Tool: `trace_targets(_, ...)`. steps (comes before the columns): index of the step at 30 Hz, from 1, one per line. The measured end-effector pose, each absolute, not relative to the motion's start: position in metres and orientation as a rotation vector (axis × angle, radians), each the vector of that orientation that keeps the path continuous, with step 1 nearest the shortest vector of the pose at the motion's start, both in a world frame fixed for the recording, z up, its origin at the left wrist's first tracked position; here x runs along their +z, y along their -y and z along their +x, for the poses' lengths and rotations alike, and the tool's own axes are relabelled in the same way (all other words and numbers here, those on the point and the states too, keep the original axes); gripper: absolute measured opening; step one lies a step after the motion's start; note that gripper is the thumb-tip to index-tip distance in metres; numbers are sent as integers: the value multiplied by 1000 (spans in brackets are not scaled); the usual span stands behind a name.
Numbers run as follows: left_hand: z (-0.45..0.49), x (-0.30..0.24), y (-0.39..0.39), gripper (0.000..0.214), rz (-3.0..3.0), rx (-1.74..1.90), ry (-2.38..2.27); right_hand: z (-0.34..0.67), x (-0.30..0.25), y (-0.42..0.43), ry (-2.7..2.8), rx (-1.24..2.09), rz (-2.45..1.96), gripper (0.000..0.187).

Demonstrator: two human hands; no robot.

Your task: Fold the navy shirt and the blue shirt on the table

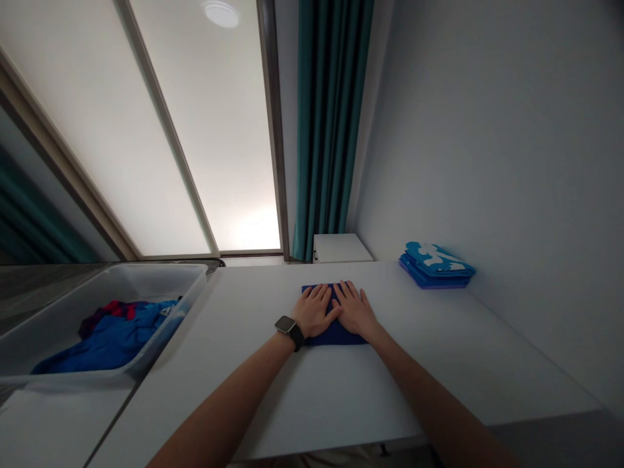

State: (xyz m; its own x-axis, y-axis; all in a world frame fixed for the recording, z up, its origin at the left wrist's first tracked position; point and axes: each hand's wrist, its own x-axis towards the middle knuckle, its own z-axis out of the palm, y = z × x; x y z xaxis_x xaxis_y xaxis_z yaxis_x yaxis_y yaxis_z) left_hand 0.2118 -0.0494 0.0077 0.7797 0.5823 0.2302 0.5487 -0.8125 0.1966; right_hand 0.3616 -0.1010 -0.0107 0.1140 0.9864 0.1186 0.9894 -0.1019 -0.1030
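Observation:
Both my hands lie flat, side by side, on a folded navy cloth garment (pixel 335 333) in the middle of the white table (pixel 205 370). My left hand (pixel 314 311), with a black smartwatch (pixel 287 330) on its wrist, has its fingers spread on the cloth and grips nothing. My right hand (pixel 355 310) rests the same way, its fingertips close to my left hand. Most of the garment's top is hidden under my hands.
A stack of folded blue clothes (pixel 435 266) sits at the table's far right corner against the wall. To the left stands a white plastic bin (pixel 160 276) holding loose blue and red clothes (pixel 112 338). A small white cabinet (pixel 341 248) stands beyond the table.

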Motion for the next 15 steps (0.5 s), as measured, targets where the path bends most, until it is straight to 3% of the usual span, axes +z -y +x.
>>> trace_targets(7, 211, 2, 48, 50, 2817, 463, -967, 362, -5, 117, 2007, 7, -2196, 58)
trace_targets(15, 212, -1, 47, 55, 2865, 443, -1088, 363, -8, 130, 1989, 86, -2159, 63)
